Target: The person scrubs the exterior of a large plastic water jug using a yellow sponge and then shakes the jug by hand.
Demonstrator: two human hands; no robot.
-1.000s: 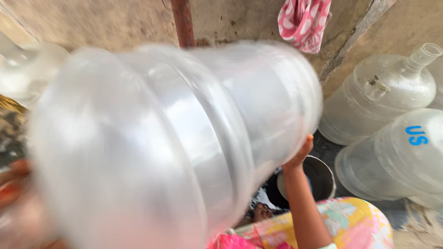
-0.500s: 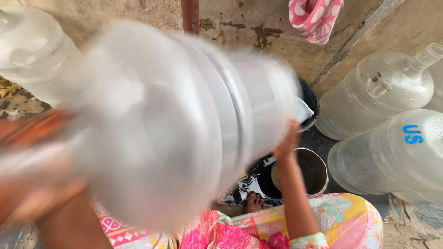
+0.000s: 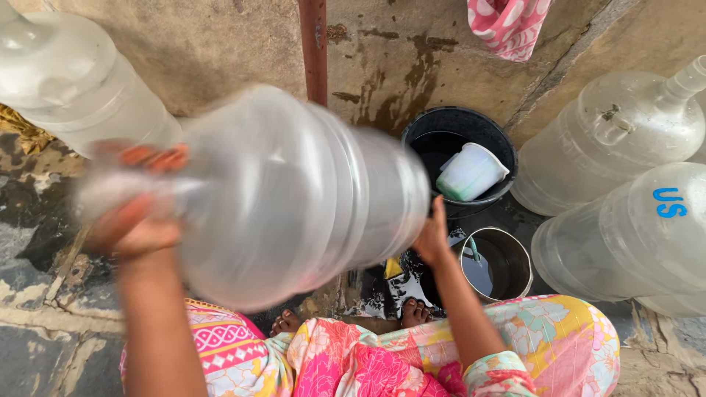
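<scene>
I hold a large clear plastic water jug (image 3: pixel 294 198) sideways in the air in front of me, blurred by motion. My left hand (image 3: pixel 136 213) grips its neck end at the left. My right hand (image 3: pixel 432 239) presses flat against its base at the right. Below the jug I see my knees in a bright pink floral garment (image 3: pixel 412 353) and my bare toes (image 3: pixel 415 312) on wet ground.
A black bucket (image 3: pixel 441 129) of water with a white jug-shaped scoop (image 3: pixel 471 173) floating in it stands by the stained wall. A metal pot (image 3: pixel 518 254) sits nearer. Clear jugs lie at the right (image 3: pixel 610 140) (image 3: pixel 640 235) and upper left (image 3: pixel 66 81). A rusty pipe (image 3: pixel 315 44) runs up the wall.
The jug has swung away from the camera and to the left, uncovering the bucket, scoop and pot. My left hand now shows on its neck; my right hand stays on its base.
</scene>
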